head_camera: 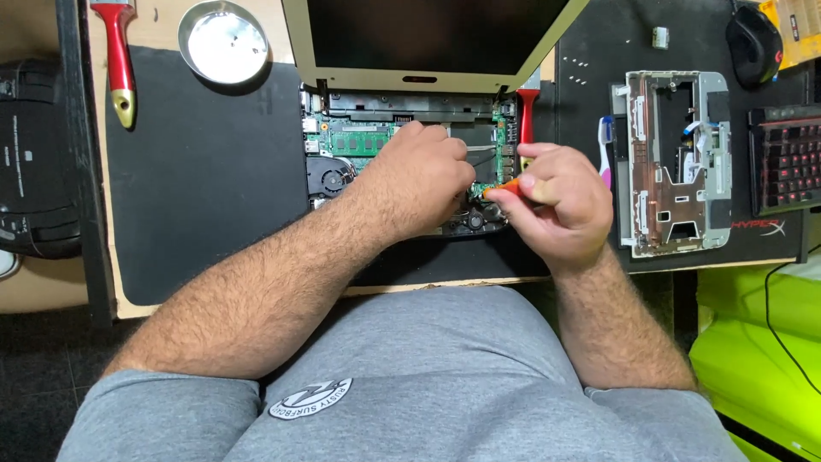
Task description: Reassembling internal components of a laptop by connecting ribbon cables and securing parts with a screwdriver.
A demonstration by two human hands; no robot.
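An opened laptop (359, 141) lies on a black mat, its green circuit board and fan exposed and its screen tilted back. My left hand (419, 180) rests curled on the board, fingers pressed down near the right side of the chassis. My right hand (556, 201) grips a small orange-handled tool (505, 186), whose tip points left toward the board beside my left fingers. What my left fingers touch is hidden under the hand.
A round metal dish (224, 41) and a red-handled tool (118, 60) lie at the back left. The removed laptop cover (676, 162) sits right, with a toothbrush (605, 145), a keyboard (787, 158), a mouse (754, 43). A black device (34, 154) stands far left.
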